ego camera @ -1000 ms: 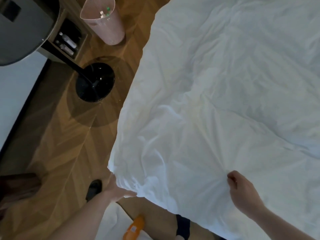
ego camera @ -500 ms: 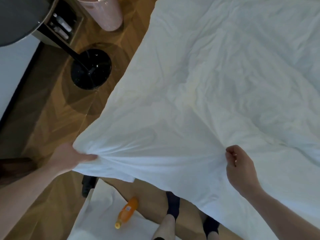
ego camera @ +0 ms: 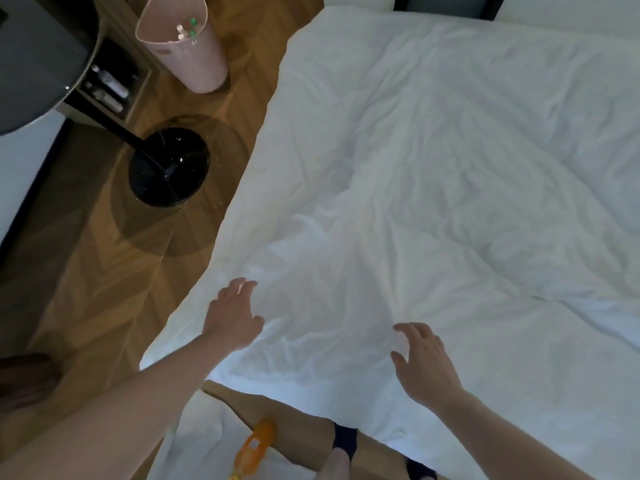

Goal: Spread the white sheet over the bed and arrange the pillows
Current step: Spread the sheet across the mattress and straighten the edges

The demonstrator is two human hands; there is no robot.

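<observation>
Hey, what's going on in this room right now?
A person is making a bed. Both hands are open over the near corner of the white sheet: the left hand near the bed's left edge, the right hand beside it. The sheet lies spread but wrinkled. No pillows show. An orange bottle lies on white cloth on the floor.

Dim room, soft blur, wide-angle bending at edges.

Sheet (ego camera: 433, 188) on bed, bin (ego camera: 187, 50) left
</observation>
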